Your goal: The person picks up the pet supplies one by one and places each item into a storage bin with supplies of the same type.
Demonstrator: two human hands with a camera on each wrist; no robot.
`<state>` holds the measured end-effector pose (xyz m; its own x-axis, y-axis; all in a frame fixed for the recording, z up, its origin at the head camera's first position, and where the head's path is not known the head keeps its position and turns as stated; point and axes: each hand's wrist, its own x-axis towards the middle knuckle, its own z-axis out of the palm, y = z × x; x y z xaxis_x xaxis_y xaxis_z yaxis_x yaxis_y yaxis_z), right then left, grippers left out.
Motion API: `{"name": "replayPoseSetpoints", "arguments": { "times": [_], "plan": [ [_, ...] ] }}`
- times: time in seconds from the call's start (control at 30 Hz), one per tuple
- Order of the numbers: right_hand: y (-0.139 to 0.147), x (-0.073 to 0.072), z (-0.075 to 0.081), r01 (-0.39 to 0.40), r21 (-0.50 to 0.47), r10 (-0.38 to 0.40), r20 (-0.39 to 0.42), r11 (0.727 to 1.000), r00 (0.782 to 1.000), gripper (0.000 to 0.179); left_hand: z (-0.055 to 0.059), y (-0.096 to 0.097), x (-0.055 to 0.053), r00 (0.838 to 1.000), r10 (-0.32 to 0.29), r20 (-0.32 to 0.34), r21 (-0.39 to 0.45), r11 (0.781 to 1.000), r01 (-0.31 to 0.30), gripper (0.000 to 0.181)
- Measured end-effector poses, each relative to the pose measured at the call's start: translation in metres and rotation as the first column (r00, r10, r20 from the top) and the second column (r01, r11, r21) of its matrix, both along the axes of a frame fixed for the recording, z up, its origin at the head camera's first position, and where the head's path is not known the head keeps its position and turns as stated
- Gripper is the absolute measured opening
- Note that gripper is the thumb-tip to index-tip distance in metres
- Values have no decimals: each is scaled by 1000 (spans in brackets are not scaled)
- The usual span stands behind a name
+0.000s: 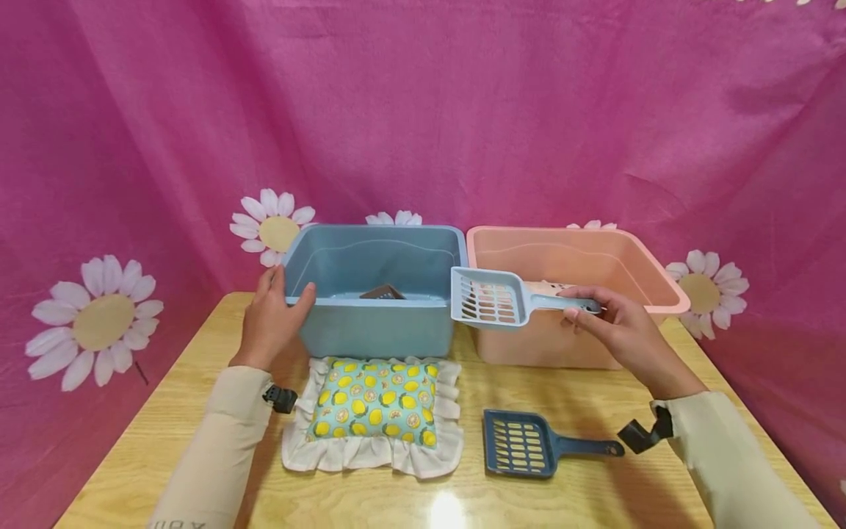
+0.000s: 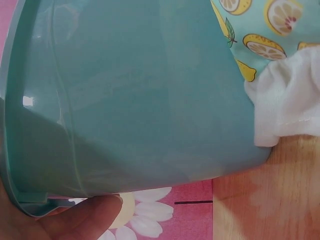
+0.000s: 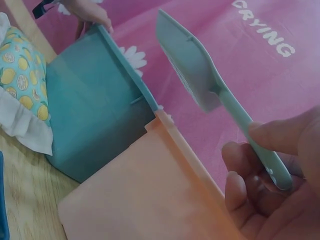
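Note:
At the front left corner of a blue plastic bin (image 1: 377,330), my left hand (image 1: 269,322) grips the rim. The left wrist view shows a finger (image 2: 95,215) against the bin's outer side. My right hand (image 1: 624,334) pinches the handle of a light blue litter scoop (image 1: 521,297), thumb against fingers. The scoop hangs in the air in front of a pink bin (image 1: 548,345), its slotted head level with the gap between both bins. Inside the blue bin lies a brown slotted thing (image 1: 385,292), partly hidden by the front wall.
A lemon-print cushion (image 1: 377,404) with a white ruffle lies before the blue bin. To its right is a dark blue litter scoop (image 1: 529,444) on the wooden table (image 1: 370,503). Something pale (image 1: 543,286) shows inside the pink bin. A pink flowered cloth (image 1: 396,110) hangs behind.

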<state>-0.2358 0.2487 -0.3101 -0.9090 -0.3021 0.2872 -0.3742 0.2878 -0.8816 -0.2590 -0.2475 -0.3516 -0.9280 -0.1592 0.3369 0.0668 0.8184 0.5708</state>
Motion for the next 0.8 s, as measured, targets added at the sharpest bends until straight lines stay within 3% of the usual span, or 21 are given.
{"name": "replayPoseSetpoints", "arguments": {
  "times": [0.43, 0.67, 0.8],
  "plan": [
    [-14, -17, 4, 54, -2, -53, 15, 999, 998, 35, -2, -1, -1, 1000, 3, -16, -4, 1000, -3, 81],
    [-25, -30, 3, -31, -68, 29, -33, 997, 999, 28, -1, 0, 0, 999, 9, -31, -6, 1000, -9, 80],
    [-34, -34, 5, -32, -81, 30, -21, 996, 999, 29, -1, -1, -1, 999, 2, -32, -11, 1000, -3, 80]
  ]
}}
